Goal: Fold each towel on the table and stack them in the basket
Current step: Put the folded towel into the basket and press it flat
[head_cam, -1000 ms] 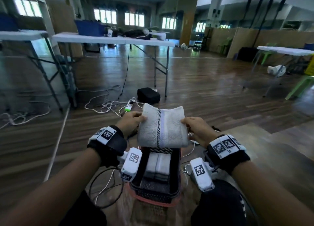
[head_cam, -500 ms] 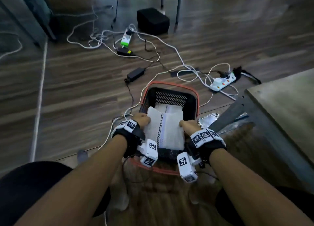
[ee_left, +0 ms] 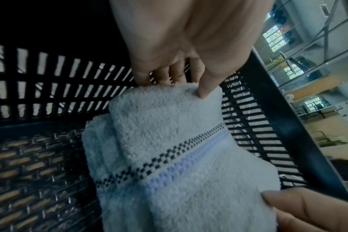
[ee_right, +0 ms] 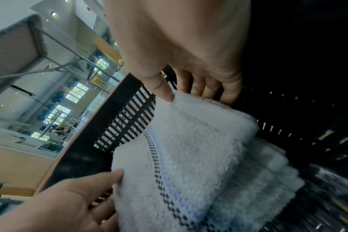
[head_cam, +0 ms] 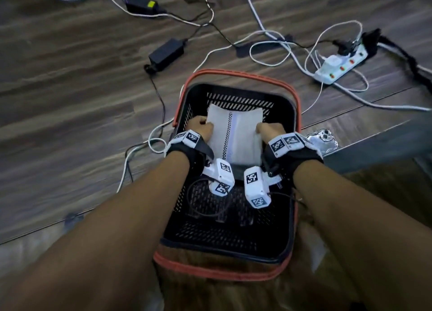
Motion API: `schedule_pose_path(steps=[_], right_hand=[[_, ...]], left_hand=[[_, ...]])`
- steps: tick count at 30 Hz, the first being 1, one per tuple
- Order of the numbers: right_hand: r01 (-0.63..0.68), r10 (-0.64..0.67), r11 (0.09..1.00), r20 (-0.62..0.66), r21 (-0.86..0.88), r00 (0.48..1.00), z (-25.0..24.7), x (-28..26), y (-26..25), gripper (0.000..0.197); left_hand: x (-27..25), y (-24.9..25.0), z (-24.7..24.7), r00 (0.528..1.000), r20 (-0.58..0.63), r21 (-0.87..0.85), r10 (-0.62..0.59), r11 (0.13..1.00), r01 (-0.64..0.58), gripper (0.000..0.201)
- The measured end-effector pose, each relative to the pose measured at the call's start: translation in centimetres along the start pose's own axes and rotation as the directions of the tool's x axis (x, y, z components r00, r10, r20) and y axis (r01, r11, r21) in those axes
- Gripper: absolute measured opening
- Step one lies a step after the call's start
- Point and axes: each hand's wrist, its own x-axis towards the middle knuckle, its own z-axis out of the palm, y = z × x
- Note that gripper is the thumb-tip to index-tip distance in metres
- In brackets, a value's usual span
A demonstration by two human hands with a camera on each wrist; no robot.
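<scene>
A folded white towel (head_cam: 233, 133) with a black-checked and blue stripe hangs inside the black basket (head_cam: 236, 247) with a red rim. My left hand (head_cam: 201, 127) pinches its left edge, thumb on top and fingers underneath. My right hand (head_cam: 268, 130) pinches the right edge the same way. In the left wrist view the towel (ee_left: 179, 149) is just above other folded towels (ee_left: 95, 141) in the basket. In the right wrist view the held towel (ee_right: 189, 149) overlaps the stack of folded towels (ee_right: 268, 169) below it.
The basket stands on a wooden floor. Beyond it lie a black power adapter (head_cam: 167, 52), white and black cables (head_cam: 268, 41) and a white power strip (head_cam: 339, 68). A table edge (head_cam: 374, 144) runs at the right, with a shiny phone case (head_cam: 323, 141) beside the basket.
Both hands have carried the folded towel from above the basket down into it, toward the stack inside. The head view has tipped down from the room to the floor and basket.
</scene>
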Motion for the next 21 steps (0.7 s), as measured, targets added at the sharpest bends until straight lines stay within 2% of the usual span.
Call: schedule_pose_path(steps=[3,6,10,13,15,17,19,20,21], right_hand=[[-0.004,0.004,1.0,-0.008,0.012,1.0,0.7,0.8,0.7,0.02],[0.007,-0.007,1.0,-0.024,0.01,1.0,1.1,1.3,1.3,0.021],[0.012,-0.012,1.0,-0.008,0.025,1.0,1.3,1.3,1.7,0.02],[0.097,-0.096,0.995,-0.108,0.004,0.989,2.4,1.2,1.7,0.012],[0.185,-0.195,0.981,-0.233,-0.066,0.953,3.3,0.9,1.8,0.03],[0.299,-0.372,0.919,-0.318,-0.256,0.872,4.0,0.6,2.0,0.042],[0.369,-0.547,0.796,-0.309,-0.48,0.778,4.4,0.7,2.5,0.048],[0.384,-0.597,0.742,-0.281,-0.549,0.751,4.7,1.0,2.8,0.05],[0.394,-0.619,0.707,-0.245,-0.587,0.746,4.9,1.2,3.1,0.051]], left_hand=[[1.5,-1.2,0.7,1.0,0.016,0.057,-0.001,0.998,0.0,0.026],[1.8,-1.2,0.7,1.0,-0.003,0.081,0.011,0.997,-0.011,0.015],[1.5,-0.9,0.8,0.999,-0.032,0.092,0.02,0.996,-0.017,0.036],[0.9,-1.2,1.3,0.992,-0.044,0.203,0.121,0.973,-0.11,0.049],[0.6,-1.7,1.8,0.959,-0.018,0.382,0.283,0.888,-0.255,0.053],[0.2,-2.1,2.3,0.919,0.049,0.594,0.392,0.728,-0.342,0.056],[0.0,-2.4,2.7,0.9,0.125,0.684,0.417,0.621,-0.383,0.055],[0.1,-2.5,2.8,0.903,0.155,0.696,0.402,0.604,-0.388,0.054],[0.3,-2.8,3.0,0.906,0.179,0.702,0.383,0.596,-0.391,0.053]])
